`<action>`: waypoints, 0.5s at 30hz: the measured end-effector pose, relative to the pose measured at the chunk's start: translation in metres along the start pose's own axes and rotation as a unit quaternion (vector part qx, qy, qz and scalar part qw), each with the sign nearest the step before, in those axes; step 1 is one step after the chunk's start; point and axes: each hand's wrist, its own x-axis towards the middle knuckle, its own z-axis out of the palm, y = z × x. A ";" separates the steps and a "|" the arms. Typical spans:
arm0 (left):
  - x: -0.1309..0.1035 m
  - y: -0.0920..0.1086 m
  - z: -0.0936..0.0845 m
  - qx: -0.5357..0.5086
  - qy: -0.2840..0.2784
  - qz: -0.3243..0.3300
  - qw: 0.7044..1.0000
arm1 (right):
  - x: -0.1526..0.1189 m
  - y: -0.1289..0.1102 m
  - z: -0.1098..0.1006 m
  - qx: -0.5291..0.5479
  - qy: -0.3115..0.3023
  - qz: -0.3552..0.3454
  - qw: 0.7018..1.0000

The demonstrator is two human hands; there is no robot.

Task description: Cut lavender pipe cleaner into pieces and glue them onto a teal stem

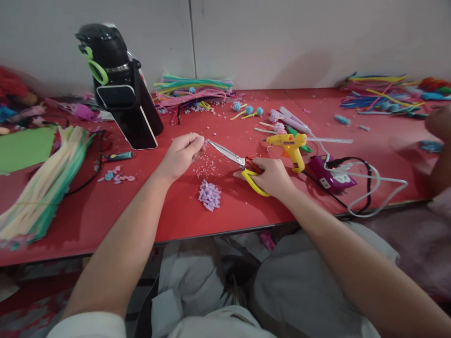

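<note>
My right hand (273,174) grips the handles of a pair of scissors (229,155), whose blades point left toward my other hand. Between the pinched fingertips of my left hand (185,152) a small purple piece (206,142) shows at the blade tips; most of it is hidden. Below the blades, tiny pale clippings (207,165) are scattered on the red table. Closer to me lies a small heap of purple fuzzy cut pieces (210,195).
A black bottle (141,98) with a phone (132,124) against it stands at left, behind bundled pipe cleaners (52,183). Rightward are a yellow glue gun (291,146), a purple power strip (331,173) and looping cables. Another person's arm (440,141) rests at far right.
</note>
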 end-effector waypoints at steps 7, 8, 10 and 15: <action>0.001 -0.004 -0.002 0.030 0.013 0.027 0.999 | -0.002 -0.004 -0.004 0.022 -0.015 0.009 1.000; 0.001 -0.005 -0.003 0.033 0.012 0.030 0.999 | -0.002 -0.003 -0.004 0.022 -0.018 0.009 1.000; 0.001 -0.005 -0.003 0.038 0.012 0.037 0.999 | -0.002 -0.003 -0.004 0.023 -0.023 0.009 0.999; 0.001 -0.005 -0.003 0.052 0.009 0.044 0.998 | 0.000 -0.002 -0.003 0.026 -0.027 0.005 0.999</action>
